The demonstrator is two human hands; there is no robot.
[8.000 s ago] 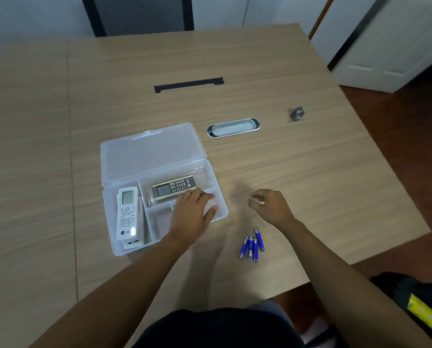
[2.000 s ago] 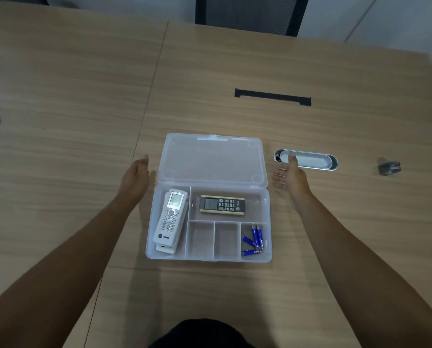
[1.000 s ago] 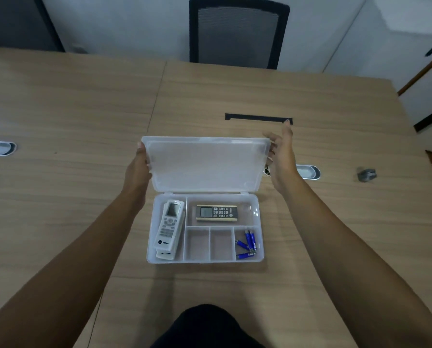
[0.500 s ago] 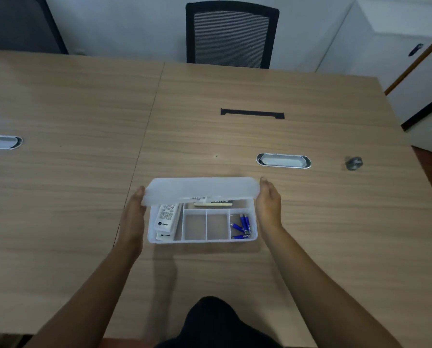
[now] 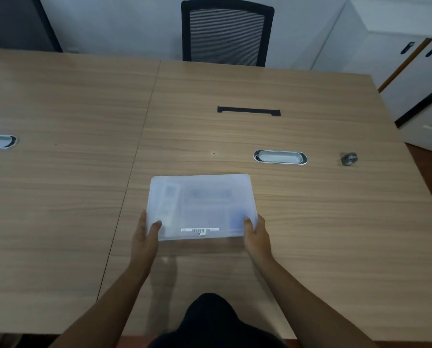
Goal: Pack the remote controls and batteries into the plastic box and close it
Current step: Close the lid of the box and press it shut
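The clear plastic box (image 5: 202,197) lies on the wooden table (image 5: 59,197) with its lid down flat over the base. Through the frosted lid I make out the white remote (image 5: 168,204) at the left, a dark blurred remote (image 5: 209,194) at the top middle, and a blue smudge of batteries (image 5: 235,219) at the lower right. My left hand (image 5: 144,237) grips the box's near left corner, thumb on the lid. My right hand (image 5: 256,234) grips the near right corner the same way.
A silver oval cable grommet (image 5: 280,157) sits just beyond the box to the right, with a small grey object (image 5: 349,159) further right. A black slot (image 5: 248,111) is set in the table. A black mesh chair (image 5: 226,31) stands at the far edge.
The lid has swung from half raised down onto the base. Both hands slid from the lid's sides to the box's near corners.
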